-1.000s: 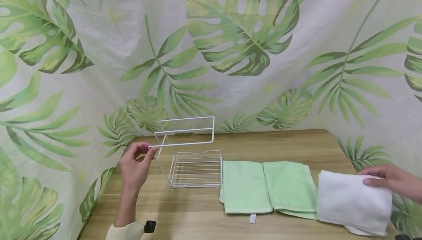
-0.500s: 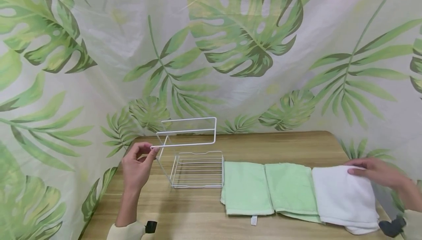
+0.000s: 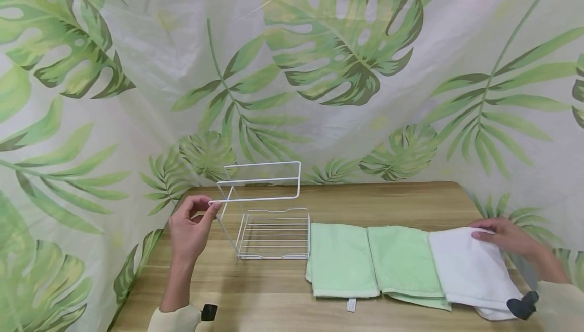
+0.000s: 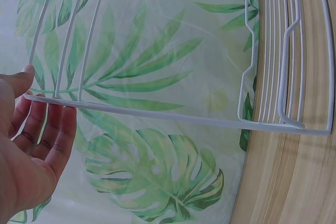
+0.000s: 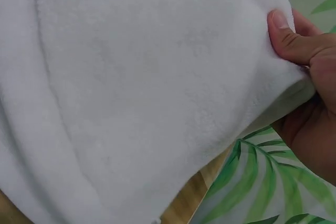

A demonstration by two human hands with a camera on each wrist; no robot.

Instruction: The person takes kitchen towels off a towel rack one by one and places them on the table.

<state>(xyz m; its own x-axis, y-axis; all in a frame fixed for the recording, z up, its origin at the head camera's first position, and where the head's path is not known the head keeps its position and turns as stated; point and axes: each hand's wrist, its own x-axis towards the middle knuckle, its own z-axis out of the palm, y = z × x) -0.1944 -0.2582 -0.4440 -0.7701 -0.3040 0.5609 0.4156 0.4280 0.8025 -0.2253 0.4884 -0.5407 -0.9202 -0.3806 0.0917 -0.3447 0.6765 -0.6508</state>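
Note:
My left hand pinches the upper left corner of a white wire rack, thumb on one side and fingers on the other. The rack stands on the table, its slatted base flat on the wood. In the left wrist view, the fingers curl beneath the rack's side wire. At the far right, my right hand grips the far right edge of a folded white towel. The right wrist view has the thumb on top of the white towel, with the other fingers underneath, mostly hidden.
Two folded light green towels lie side by side between the rack and the white towel. A small tag sticks out below the left one. A leaf-print sheet hangs behind the wooden table.
My right hand has brought the white towel leftward, and its left edge now meets the right green towel. The left hand keeps its pinch on the rack, which stays in place.

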